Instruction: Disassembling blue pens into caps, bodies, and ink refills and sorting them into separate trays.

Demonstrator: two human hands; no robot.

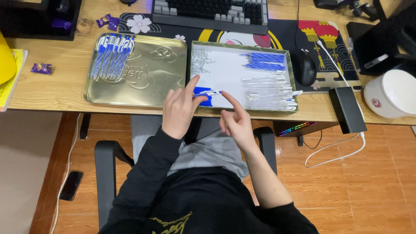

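My left hand (180, 108) pinches a white and blue pen (211, 92) between thumb and fingers over the near left corner of a white-lined tray (225, 73). My right hand (236, 121) holds nothing, its index finger stretched toward the pen's tip. A small heap of blue pen caps (203, 96) lies under the left fingers. In the tray lie blue refills (264, 61), clear pen barrels (268, 93) and small springs (200, 60). Assembled pens (112, 56) lie in a row on the gold tin lid (147, 82) to the left.
A keyboard (212, 13) sits behind the trays, a black mouse (304, 68) to the right. A black box (348, 109) with a white cable and a white bowl (392, 93) stand at the desk's right edge. Purple wrapped sweets (42, 68) lie at the left.
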